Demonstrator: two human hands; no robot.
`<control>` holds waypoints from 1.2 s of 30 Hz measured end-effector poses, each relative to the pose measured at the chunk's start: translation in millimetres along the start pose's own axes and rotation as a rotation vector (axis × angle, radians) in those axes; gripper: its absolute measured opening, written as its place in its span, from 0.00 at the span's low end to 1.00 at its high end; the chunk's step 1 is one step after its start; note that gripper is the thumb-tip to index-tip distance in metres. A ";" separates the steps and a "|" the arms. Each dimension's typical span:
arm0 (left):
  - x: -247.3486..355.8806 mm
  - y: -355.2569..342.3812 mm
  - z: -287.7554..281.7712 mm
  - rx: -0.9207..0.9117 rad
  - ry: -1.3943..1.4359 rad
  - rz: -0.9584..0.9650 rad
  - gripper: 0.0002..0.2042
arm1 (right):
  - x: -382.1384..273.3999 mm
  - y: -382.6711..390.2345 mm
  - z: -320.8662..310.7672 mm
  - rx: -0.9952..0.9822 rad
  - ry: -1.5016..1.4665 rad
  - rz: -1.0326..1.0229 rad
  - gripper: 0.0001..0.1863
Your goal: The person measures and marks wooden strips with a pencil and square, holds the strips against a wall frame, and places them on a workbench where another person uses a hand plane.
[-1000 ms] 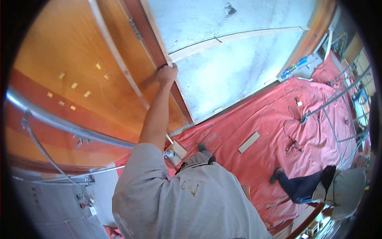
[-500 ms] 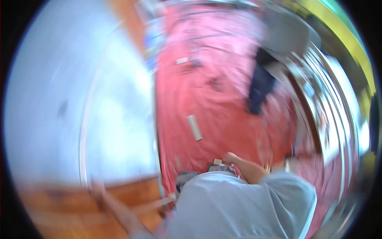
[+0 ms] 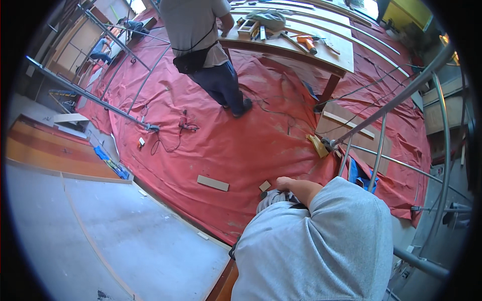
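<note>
My right hand [image 3: 284, 184] is in front of my body, over the red sheet [image 3: 251, 155]. Its fingers look curled closed, and whatever they may hold is hidden. Just left of this hand, a small square wood block [image 3: 265, 186] lies on the sheet, apart from the fingers. Further left on the sheet lies a flat wood offcut [image 3: 213, 183]. A large whitish panel [image 3: 145, 215] with a thin raised strip fills the lower left. My left hand is out of view.
A person [image 3: 201, 45] stands by a workbench [image 3: 321, 57] carrying tools, including an orange drill [image 3: 307, 44]. A red corded tool [image 3: 187, 123] lies on the sheet. Scaffold tubes [image 3: 396, 108] rise close on my right; more tubing [image 3: 95, 98] crosses the far left.
My view has turned to the right, bringing the person, bench and scaffold tubes in clearly. My left hand, earlier at the whitish panel's edge, has left the picture. My right hand stays before my body.
</note>
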State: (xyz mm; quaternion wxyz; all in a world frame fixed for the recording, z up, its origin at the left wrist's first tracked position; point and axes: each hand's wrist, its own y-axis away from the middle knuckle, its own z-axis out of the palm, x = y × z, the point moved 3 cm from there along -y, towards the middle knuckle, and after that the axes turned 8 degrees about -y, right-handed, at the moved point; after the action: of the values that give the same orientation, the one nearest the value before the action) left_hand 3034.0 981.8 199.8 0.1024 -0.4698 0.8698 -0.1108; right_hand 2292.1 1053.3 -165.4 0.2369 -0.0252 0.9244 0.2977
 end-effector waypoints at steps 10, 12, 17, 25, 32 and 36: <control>9.1 -4.6 7.6 -0.044 0.089 0.051 0.31 | -46.7 59.2 -20.2 -0.162 -0.108 0.168 0.16; 10.8 -5.2 10.4 -0.057 0.114 0.066 0.31 | -46.4 57.4 -3.8 -0.116 -0.072 0.114 0.16; -1.6 -9.9 11.6 -0.057 0.165 0.066 0.31 | -64.5 47.8 21.0 -0.068 -0.259 0.159 0.16; -0.5 -11.3 12.5 -0.056 0.241 0.052 0.31 | -32.9 33.0 29.9 0.008 -0.168 0.163 0.14; 14.1 16.0 -3.3 0.042 0.320 0.016 0.31 | 18.2 42.5 -0.3 0.074 -0.227 0.289 0.16; 48.9 60.7 -11.4 0.149 0.490 -0.013 0.31 | 93.8 58.4 -2.0 0.066 -0.319 0.389 0.17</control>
State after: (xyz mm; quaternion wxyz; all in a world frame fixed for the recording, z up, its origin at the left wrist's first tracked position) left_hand 2956.3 974.2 189.6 -0.0779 -0.4258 0.8550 -0.2857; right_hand 2197.1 1109.0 -175.0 0.3188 0.2083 0.8720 0.3075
